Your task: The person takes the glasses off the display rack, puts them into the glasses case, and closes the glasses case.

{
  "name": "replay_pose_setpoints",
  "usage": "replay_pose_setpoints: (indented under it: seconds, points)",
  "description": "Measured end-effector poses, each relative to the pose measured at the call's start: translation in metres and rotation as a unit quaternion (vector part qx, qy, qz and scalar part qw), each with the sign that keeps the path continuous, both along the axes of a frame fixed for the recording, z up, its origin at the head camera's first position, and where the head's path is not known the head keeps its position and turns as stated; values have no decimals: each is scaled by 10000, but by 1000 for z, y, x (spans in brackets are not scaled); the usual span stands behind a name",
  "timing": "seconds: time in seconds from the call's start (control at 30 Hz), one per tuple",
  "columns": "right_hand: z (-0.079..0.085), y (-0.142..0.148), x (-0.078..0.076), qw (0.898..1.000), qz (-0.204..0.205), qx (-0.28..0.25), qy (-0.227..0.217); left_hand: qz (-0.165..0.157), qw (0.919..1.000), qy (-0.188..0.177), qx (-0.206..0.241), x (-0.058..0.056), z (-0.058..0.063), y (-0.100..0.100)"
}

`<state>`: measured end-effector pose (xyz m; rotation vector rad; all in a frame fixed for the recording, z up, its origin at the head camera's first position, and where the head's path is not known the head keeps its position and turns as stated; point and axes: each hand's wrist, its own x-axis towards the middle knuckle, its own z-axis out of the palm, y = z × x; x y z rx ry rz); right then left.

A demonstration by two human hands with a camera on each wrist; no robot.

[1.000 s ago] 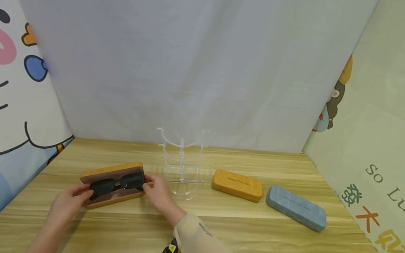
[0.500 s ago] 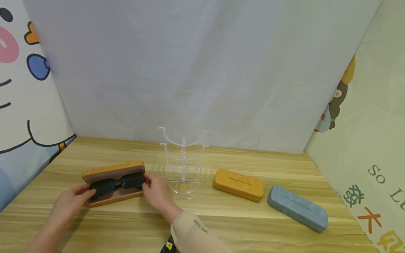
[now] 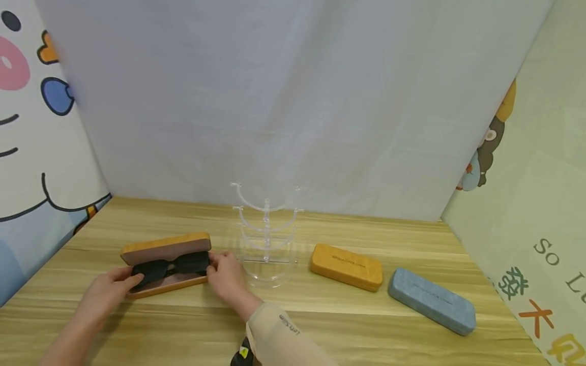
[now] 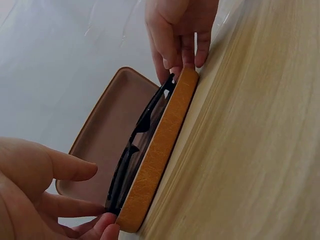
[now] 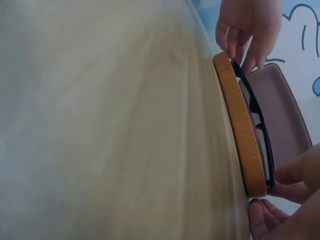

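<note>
Black sunglasses (image 3: pixel 192 263) lie low in an open orange glasses case (image 3: pixel 169 292) at the left of the table. The case's lid (image 4: pixel 110 130) stands raised behind them, and its lining is mauve. My left hand (image 3: pixel 103 295) holds the left end of the sunglasses, its fingers bent round the corner of the case. At the other end, my right hand (image 3: pixel 229 279) grips the sunglasses between thumb and fingers, with lower fingertips (image 5: pixel 257 207) right at the case's end wall. Both wrist views show the frame just above the front rim.
A clear tiered glasses stand (image 3: pixel 267 229) is right of my right hand. Farther right lie a closed orange case (image 3: pixel 346 267) and a closed blue case (image 3: pixel 432 301). A grey cloth (image 3: pixel 297 101) hangs behind the wooden table (image 3: pixel 183 335).
The sunglasses have tipped and sunk lower into the open case, with both hands still at their ends. The whole scene has shifted slightly right in the head view.
</note>
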<state>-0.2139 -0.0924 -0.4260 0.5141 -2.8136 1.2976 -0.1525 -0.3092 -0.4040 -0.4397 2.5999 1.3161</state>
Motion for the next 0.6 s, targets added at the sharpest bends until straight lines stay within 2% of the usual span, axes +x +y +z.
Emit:
replay_pose_setpoints:
  seconds: [0.13, 0.23, 0.43, 0.6]
  points:
    - [0, 0, -1, 9999, 75, 41, -75, -139, 9995, 136, -268, 0, -3, 1]
    - [-1, 0, -2, 9997, 108, -161, -177, -111, 9995, 134, -269, -1, -3, 1]
    - [-1, 0, -3, 9950, 29, -809, -592, -18, 10000, 25, 12, 0, -1, -1]
    - [5, -3, -3, 9889, -233, -1101, -967, 70, 9997, -16, 250, 2, 4, -6]
